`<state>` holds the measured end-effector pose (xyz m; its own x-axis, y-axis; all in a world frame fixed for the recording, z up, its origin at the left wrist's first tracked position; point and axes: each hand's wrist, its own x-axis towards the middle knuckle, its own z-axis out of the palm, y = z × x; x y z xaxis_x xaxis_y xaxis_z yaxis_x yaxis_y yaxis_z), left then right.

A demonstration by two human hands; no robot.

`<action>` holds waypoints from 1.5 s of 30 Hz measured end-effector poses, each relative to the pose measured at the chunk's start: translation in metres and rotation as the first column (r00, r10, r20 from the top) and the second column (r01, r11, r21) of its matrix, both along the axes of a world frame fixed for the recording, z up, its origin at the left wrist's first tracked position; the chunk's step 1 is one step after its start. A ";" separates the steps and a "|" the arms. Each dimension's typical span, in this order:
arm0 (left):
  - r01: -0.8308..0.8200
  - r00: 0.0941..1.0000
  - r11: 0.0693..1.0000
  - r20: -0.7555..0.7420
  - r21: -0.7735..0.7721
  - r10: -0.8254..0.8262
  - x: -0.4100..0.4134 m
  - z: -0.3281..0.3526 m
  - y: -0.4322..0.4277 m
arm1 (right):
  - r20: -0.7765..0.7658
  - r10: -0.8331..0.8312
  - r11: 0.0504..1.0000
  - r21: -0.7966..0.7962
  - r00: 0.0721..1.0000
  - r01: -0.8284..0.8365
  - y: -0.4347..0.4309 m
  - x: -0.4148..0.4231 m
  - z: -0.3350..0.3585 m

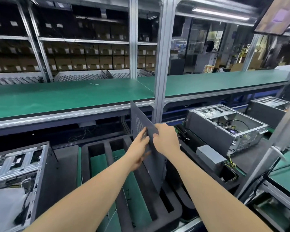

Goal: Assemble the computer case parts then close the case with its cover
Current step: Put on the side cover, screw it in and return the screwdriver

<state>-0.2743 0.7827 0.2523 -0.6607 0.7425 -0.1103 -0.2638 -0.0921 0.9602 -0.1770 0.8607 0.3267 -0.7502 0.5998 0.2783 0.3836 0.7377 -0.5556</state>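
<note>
A dark grey perforated case cover [139, 119] stands nearly upright in the middle of the view, above a black foam tray [84, 158] with slots. My left hand [137, 153] holds the cover from its left face, fingers spread against it. My right hand [166, 139] grips the cover's top edge from the right. An open computer case [224, 128] with visible wires lies on its side to the right. Another open case [20, 168] sits at the left.
A grey power supply [209, 156] with yellow and black cables lies near the right case. A third case [268, 108] stands at the far right. A long green bench [74, 92] runs behind, with an aluminium post [161, 64] and shelves of cardboard boxes [90, 61].
</note>
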 end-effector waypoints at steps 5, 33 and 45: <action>-0.039 0.982 0.998 -0.187 -0.046 0.030 -0.015 0.018 -0.021 | -0.226 -0.002 0.994 -0.105 0.974 -0.022 -0.013 -0.010 0.025; -0.836 0.380 0.078 -0.471 -0.543 0.796 -0.120 0.019 -0.507 | -0.487 0.147 0.242 -0.826 0.861 -0.508 -0.279 -0.113 -0.023; -0.774 0.522 0.086 -0.555 -0.627 0.648 -0.110 -0.014 -0.631 | 0.356 0.611 0.778 -0.103 0.707 -0.620 -0.425 -0.083 -0.097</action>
